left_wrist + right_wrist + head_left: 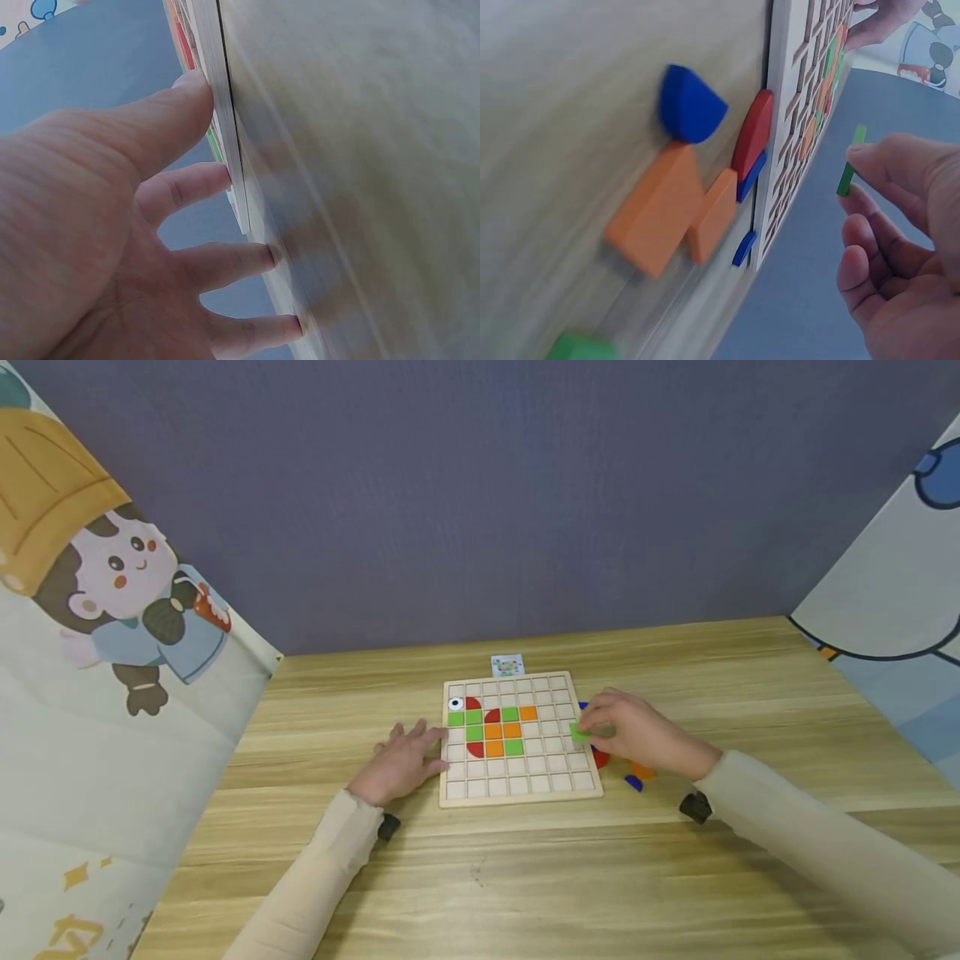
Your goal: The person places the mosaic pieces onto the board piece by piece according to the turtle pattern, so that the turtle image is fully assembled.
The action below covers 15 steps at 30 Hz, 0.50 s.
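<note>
A wooden grid board [555, 783] lies on the table, partly filled with green, orange and red tiles and a white eye tile [455, 703]. The left hand [401, 762] is at the board's left edge, fingers spread; in the left wrist view its thumb and forefinger touch the rim. Between thumb and fingers the right hand [636, 732] pinches a green square tile [853, 161], held above the board's right edge. Loose pieces lie beside that edge: a blue piece [691, 105], orange pieces [658, 210] and a red piece [753, 133].
Behind the board's far edge lies a small picture card [507, 665]. A dark panel [480, 510] rises along the back of the wooden table [480, 885]. A green piece [583, 348] shows low in the right wrist view.
</note>
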Each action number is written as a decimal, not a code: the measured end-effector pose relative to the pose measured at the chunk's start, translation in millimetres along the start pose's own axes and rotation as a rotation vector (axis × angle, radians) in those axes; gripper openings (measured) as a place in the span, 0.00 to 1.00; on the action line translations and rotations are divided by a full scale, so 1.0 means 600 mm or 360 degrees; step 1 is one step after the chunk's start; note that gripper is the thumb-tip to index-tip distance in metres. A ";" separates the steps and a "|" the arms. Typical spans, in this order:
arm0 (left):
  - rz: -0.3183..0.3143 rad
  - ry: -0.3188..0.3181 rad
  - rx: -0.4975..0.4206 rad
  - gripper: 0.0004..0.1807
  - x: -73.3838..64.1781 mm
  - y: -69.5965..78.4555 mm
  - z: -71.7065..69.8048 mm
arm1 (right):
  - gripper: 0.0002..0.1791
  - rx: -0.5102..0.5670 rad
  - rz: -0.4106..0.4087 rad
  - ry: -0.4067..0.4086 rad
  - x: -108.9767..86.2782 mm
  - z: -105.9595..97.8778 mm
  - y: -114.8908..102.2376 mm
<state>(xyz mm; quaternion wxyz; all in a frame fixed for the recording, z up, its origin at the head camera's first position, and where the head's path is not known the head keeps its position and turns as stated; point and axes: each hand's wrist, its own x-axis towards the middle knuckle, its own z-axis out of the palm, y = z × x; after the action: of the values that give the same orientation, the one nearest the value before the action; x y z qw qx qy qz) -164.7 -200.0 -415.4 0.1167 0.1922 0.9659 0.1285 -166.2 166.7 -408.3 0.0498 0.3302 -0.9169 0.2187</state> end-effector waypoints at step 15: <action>-0.0026 -0.0004 -0.0004 0.33 0.000 0.000 -0.001 | 0.08 0.0183 -0.0018 -0.0140 0.072 0.033 -0.008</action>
<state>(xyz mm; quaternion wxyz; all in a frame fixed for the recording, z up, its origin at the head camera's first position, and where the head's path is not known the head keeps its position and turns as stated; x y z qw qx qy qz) -165.0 -199.9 -414.7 0.1191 0.1844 0.9671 0.1284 -195.9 129.6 -413.9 -0.0084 0.3469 -0.9023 0.2559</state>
